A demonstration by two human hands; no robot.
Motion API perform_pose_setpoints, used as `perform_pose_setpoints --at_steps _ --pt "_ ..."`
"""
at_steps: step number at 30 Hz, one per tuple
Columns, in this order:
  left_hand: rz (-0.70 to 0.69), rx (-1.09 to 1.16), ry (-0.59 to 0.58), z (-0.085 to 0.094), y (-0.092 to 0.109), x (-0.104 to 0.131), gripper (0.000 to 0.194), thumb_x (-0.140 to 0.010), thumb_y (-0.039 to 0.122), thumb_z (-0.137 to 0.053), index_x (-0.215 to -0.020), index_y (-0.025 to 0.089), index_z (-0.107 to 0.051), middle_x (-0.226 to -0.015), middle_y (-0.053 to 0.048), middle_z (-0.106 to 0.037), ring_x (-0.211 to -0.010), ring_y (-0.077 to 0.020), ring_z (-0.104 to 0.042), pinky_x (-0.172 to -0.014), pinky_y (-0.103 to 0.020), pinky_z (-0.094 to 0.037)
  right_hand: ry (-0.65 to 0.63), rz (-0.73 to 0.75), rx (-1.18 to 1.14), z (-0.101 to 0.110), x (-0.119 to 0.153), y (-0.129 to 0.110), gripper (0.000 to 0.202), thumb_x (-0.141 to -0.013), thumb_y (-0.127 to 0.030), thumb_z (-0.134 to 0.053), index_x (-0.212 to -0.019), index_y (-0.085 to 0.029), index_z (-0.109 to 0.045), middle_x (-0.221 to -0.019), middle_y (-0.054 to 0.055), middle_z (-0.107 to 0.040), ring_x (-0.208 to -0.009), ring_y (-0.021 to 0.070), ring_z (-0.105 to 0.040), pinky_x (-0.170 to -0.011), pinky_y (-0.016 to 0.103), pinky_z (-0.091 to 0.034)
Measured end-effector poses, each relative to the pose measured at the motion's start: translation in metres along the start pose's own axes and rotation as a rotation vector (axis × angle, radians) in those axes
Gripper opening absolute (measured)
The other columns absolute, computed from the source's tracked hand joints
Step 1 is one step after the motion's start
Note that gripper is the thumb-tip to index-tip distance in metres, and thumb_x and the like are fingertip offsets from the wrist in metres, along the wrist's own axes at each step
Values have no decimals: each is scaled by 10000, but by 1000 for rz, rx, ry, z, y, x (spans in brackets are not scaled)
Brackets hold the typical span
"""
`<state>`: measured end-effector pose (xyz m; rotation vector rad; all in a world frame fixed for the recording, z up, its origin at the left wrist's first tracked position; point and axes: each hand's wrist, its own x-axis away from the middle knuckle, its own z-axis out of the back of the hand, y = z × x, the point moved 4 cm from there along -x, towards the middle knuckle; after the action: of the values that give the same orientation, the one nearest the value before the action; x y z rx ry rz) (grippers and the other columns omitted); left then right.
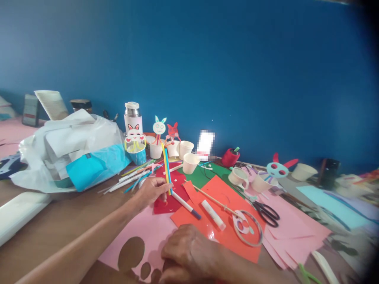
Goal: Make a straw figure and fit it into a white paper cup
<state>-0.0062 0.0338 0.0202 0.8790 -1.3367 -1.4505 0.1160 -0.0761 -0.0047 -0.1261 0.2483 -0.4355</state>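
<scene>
My left hand (154,191) pinches a yellow strip (164,159) and a blue strip (168,167), held together upright over the dark red paper (177,182). My right hand (189,250) lies over the pink sheet with cut-out holes (142,225), its fingers curled and their tips hidden, so what it may hold does not show. Between the hands a white marker with a dark cap (187,205) and a glue stick (213,215) rest on orange paper (227,193). Loose strips (130,180) lie left of my left hand.
Paper cups with rabbit figures (155,150) stand by the blue wall, near a thermos (132,118). A full plastic bag (100,138) sits left. Right are black-handled scissors (268,213), a hoop (257,240), a mug (237,177) and pink sheets (296,223).
</scene>
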Motion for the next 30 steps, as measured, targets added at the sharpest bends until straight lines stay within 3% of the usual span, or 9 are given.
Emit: perform_pose_setpoints --at_steps 4,10,15,21,26,30 --pt "-32 -10 2 6 -3 -3 268 -724 368 -591 -584 140 -583 -427 15 -574 -433 -96 -527 -490 -203 -408 -66 -8 -13 9 1 3 389 -774 -599 -468 -796 -215 -527 -705 -26 -622 -627 119 -539 -567 243 -307" --pt "-38 20 -5 11 -5 -7 254 -722 364 -594 -602 141 -588 -429 12 -580 -428 -89 -519 -487 -197 -395 -80 -58 67 22 -2 13 225 -850 -390 -476 -749 -204 -551 -696 -23 -615 -612 109 -535 -549 238 -304" --pt "-64 -40 18 12 1 -5 273 -726 392 -588 -614 143 -594 -442 15 -581 -434 -91 -523 -491 -203 -393 -35 -77 -7 42 -3 18 231 -881 -349 -450 -810 -176 -584 -728 5 -630 -666 106 -561 -596 212 -345" --pt "-55 -27 -12 10 2 -4 270 -723 383 -592 -602 142 -576 -438 12 -574 -436 -95 -523 -484 -207 -401 -153 -73 -176 39 -2 16 205 -838 -371 -523 -934 -209 -603 -817 -5 -668 -748 113 -594 -649 190 -377" --pt "-73 10 -31 9 1 -6 234 -715 349 -601 -613 138 -585 -451 12 -583 -437 -88 -523 -501 -207 -417 -165 -171 -267 49 1 29 153 -860 -198 -479 -896 -206 -627 -847 -21 -668 -731 83 -584 -663 173 -375" --pt "-50 10 -42 9 4 -4 235 -697 353 -620 -615 135 -585 -437 15 -572 -434 -92 -524 -497 -208 -422 -279 -209 -227 56 5 30 120 -763 -319 -610 -791 -206 -642 -748 -35 -650 -670 96 -573 -580 184 -354"
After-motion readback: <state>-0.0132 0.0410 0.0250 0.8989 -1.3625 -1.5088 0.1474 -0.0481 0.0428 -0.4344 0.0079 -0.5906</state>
